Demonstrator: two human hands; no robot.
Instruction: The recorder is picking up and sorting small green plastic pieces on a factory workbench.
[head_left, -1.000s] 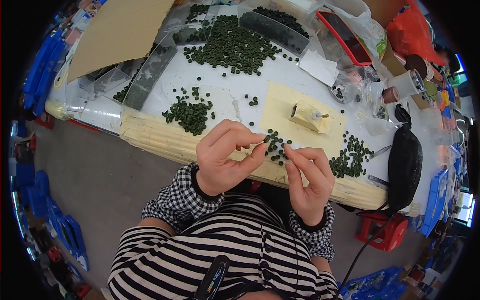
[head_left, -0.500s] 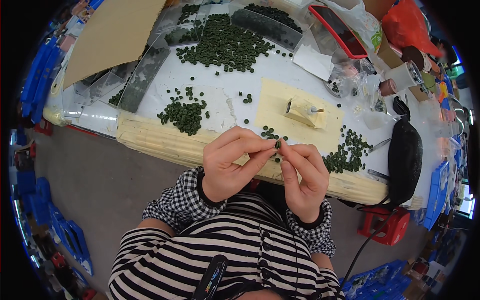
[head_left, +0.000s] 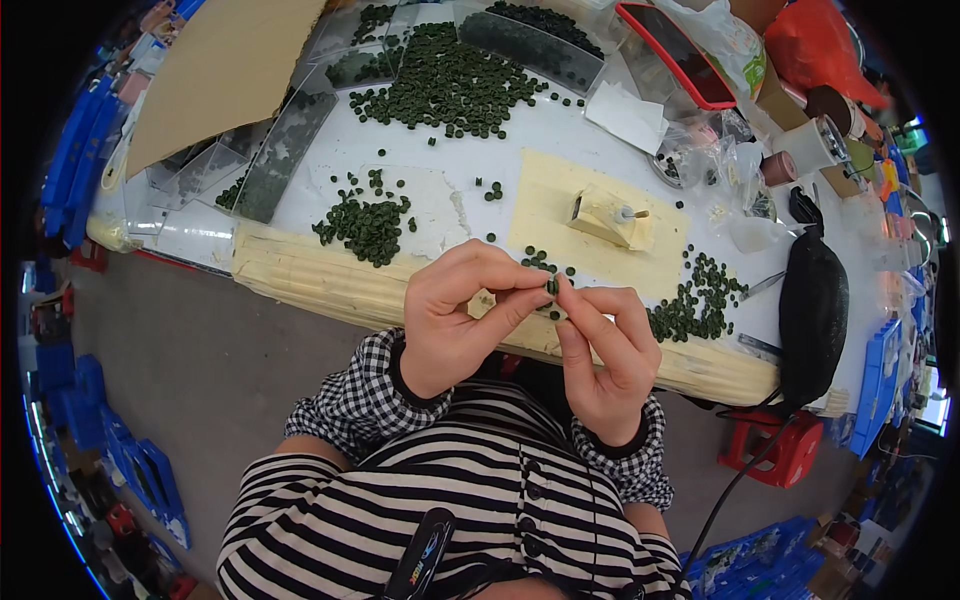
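My left hand point(head_left: 462, 318) and my right hand point(head_left: 605, 352) meet fingertip to fingertip over the near edge of the white table point(head_left: 520, 150). Between the fingertips both hands pinch a small dark green round piece point(head_left: 551, 287). Just behind the hands lie a few loose green pieces point(head_left: 540, 262) on a cream sheet point(head_left: 590, 225). A heap of the same pieces point(head_left: 368, 222) sits to the left, another heap point(head_left: 695, 300) to the right, and a large spread point(head_left: 450, 85) at the back.
A small cream block with a peg point(head_left: 608, 216) stands on the sheet. A black pouch point(head_left: 812, 310) lies at the right, clear trays point(head_left: 280, 160) at the left, a red-framed tray point(head_left: 675, 55) behind. A red stool point(head_left: 775, 455) and blue crates point(head_left: 140, 470) stand on the floor.
Both hands have drawn together and risen slightly from the table edge; the fingertips that were apart a second ago now pinch the green piece together.
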